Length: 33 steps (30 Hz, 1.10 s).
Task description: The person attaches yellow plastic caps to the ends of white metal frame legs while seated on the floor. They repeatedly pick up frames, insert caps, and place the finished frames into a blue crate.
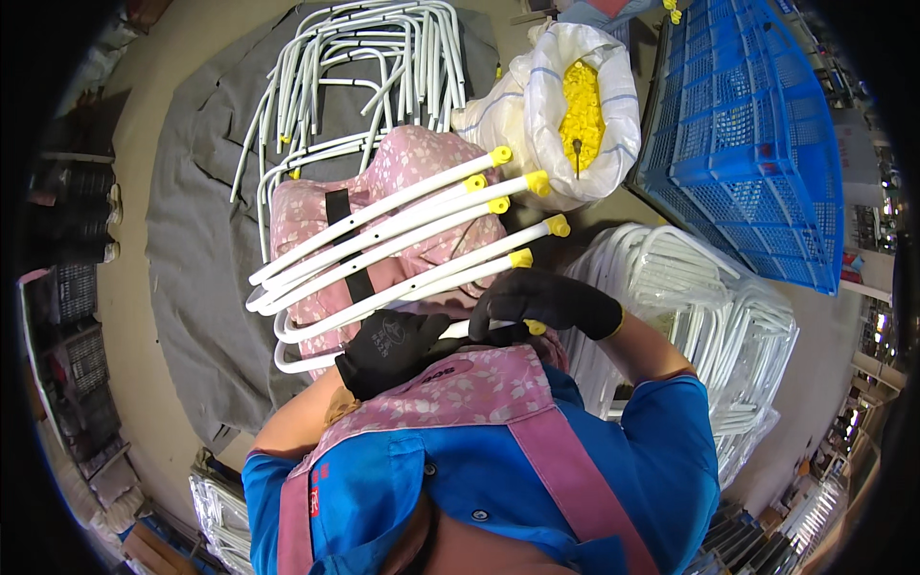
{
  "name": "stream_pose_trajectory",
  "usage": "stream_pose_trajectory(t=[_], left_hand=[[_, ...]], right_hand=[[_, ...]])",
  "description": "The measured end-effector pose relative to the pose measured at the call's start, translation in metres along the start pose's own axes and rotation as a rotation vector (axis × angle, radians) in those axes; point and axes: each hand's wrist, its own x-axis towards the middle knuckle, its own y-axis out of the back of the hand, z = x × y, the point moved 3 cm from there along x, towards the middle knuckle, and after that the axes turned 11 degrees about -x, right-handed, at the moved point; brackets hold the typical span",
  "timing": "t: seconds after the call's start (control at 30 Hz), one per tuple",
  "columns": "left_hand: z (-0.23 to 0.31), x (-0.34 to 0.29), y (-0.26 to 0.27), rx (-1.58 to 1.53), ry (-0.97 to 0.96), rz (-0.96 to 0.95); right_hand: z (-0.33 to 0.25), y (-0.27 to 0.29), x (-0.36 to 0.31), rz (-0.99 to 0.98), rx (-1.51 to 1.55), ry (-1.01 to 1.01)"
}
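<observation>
Several white U-shaped tube frames (383, 251) with yellow end caps (557, 226) lie across my lap on a pink flowered apron (431, 163). My left hand (391, 353), in a black glove, is closed around the nearest tube, close to my body. Over the same tube curl the fingers of my right hand (544, 303), also gloved in black, near its capped end. A yellow cap (535, 327) shows just below the right hand. The right fingertips and the stretch of tube beneath them are partly hidden.
A stack of white tube frames (369, 57) rests on a grey cloth (206, 230) ahead. Beside it stands a white woven sack (613, 144) full of yellow caps (581, 110). Blue plastic crates (738, 134) are at the right, above plastic-wrapped tube frames (709, 316).
</observation>
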Motion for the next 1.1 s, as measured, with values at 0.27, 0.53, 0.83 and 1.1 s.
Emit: stream_pose_trajectory(t=[0.27, 0.53, 0.83, 1.1], left_hand=[[-0.015, -0.001, -0.011, 0.1, 0.033, -0.133], [-0.025, 0.034, -0.029, -0.18, 0.165, -0.202], [-0.028, 0.065, -0.049, 0.285, -0.298, 0.02], [-0.041, 0.07, -0.053, 0.573, -0.285, 0.235]], right_hand=[[0.015, -0.008, 0.008, 0.09, 0.102, -0.185], [-0.029, 0.034, -0.048, 0.22, -0.905, 0.155], [0.096, 0.226, -0.066, 1.089, -0.561, -0.347], [0.242, 0.286, -0.066, 1.031, -1.248, -1.045]])
